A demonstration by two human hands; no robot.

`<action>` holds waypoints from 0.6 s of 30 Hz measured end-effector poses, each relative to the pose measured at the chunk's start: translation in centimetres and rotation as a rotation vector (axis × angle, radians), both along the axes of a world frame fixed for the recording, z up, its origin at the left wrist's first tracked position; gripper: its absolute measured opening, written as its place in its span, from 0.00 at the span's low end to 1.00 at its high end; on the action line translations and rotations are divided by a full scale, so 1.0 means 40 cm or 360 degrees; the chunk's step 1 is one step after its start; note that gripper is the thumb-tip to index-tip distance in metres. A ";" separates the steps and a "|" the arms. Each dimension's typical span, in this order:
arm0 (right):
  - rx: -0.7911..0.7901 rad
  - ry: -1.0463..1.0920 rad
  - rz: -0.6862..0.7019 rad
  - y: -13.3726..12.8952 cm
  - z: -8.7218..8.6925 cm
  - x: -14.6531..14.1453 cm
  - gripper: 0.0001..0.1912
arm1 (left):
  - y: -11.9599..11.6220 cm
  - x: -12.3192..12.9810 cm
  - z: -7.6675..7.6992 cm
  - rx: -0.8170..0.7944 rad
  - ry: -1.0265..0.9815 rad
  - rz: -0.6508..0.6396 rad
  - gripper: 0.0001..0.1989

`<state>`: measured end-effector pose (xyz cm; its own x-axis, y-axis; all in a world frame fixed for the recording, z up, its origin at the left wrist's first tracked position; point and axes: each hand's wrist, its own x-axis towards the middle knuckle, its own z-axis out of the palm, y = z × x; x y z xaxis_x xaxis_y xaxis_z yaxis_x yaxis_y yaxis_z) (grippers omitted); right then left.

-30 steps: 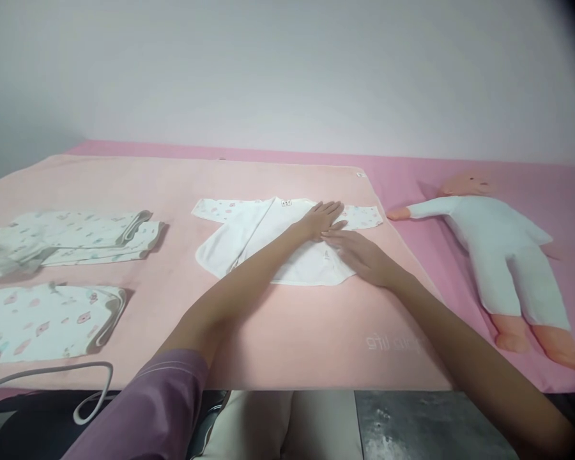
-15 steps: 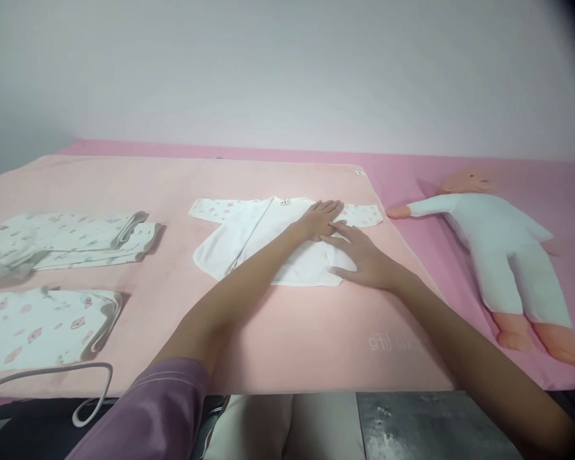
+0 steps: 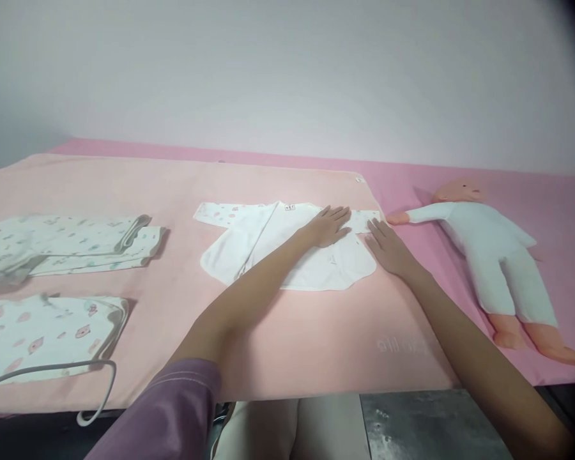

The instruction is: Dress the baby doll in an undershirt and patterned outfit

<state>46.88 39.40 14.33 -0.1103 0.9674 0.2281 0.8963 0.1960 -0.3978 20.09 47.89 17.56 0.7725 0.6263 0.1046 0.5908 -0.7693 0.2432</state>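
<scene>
A white baby shirt (image 3: 311,271) lies spread flat, its two printed sleeves stretched out to the sides. My left hand (image 3: 329,227) rests flat on the shirt's upper right part, close to where the sleeve begins, with fingers extended. At the cuff end of the right sleeve is my right hand (image 3: 388,246), its fingers stretched out and touching the fabric. Neither hand grasps anything. My left forearm hides part of the shirt's lower middle.
A peach mat (image 3: 172,358) covers much of the pink table surface (image 3: 393,185). Folded printed clothes (image 3: 86,239) and a folded printed cloth (image 3: 52,332) lie at left, near a white cable (image 3: 108,383). A baby doll (image 3: 489,243) in white lies at right.
My right hand has moved right, from beside my left hand to the sleeve's cuff end. The left hand stays flat on the shirt. The view has shifted slightly.
</scene>
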 end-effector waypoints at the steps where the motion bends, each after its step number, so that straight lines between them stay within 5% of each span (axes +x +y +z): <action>1: -0.0029 -0.0048 -0.0030 0.003 -0.010 0.006 0.40 | 0.000 0.000 0.001 -0.0016 0.0010 0.0001 0.39; 9: 0.0364 -0.0123 -0.0203 0.069 -0.014 -0.034 0.26 | 0.003 0.001 -0.001 -0.0063 0.0016 0.0024 0.39; 18: 0.0485 0.0637 -0.0550 0.123 0.011 -0.034 0.17 | -0.002 0.000 0.001 -0.0031 0.0022 0.0039 0.39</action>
<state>45.53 44.33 14.78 0.3500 0.8165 0.4591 0.7208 0.0783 -0.6887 20.10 47.79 17.61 0.7580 0.6471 0.0818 0.6129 -0.7496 0.2497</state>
